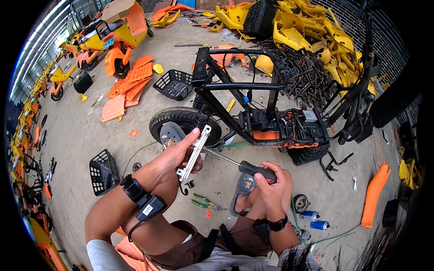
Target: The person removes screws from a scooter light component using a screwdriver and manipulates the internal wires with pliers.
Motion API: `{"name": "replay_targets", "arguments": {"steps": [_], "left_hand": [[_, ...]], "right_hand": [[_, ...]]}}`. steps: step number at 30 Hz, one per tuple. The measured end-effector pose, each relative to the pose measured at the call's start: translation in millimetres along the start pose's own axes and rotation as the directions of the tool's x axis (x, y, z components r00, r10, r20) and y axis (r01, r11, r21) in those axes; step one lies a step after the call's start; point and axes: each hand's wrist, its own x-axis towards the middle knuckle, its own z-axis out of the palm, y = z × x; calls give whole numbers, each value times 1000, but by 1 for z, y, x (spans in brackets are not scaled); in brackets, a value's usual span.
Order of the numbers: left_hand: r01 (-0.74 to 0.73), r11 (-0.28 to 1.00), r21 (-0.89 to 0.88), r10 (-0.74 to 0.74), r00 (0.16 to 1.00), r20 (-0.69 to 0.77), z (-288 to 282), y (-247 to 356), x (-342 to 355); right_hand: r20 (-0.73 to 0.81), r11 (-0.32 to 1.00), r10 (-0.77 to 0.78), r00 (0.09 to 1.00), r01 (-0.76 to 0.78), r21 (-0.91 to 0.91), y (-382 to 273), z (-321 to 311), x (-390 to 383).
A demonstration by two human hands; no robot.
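Note:
My left hand [177, 156] is closed around a long silver metal piece [194, 156] with a holed tab at each end, held tilted above my knees. In my right hand [275, 186] is a screwdriver [254, 170], its black handle inside my fingers and its shaft pointing left. The shaft's tip reaches the edge of the metal piece; whether it touches I cannot tell. Just beyond my hands stands a stripped black scooter frame [239, 86] with its rear wheel [165, 119]. Green-handled pliers [202, 203] lie open on the floor between my feet.
Two blue spray cans [320, 225] lie at the right, near an orange panel [376, 194]. Black baskets [103, 171] and stacked orange panels [131, 83] are on the left. Yellow body parts [312, 27] and dark metal parts [302, 74] are heaped behind. Yellow-orange scooters [120, 40] stand back left.

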Motion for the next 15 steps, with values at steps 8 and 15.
{"name": "replay_targets", "arguments": {"steps": [8, 15], "left_hand": [[60, 998, 6, -60, 997, 40, 4, 1, -4], [53, 996, 70, -57, 997, 51, 6, 2, -6]], "right_hand": [[-27, 957, 208, 978, -198, 213, -2, 3, -5], [0, 842, 385, 923, -352, 408, -2, 5, -2]]}}
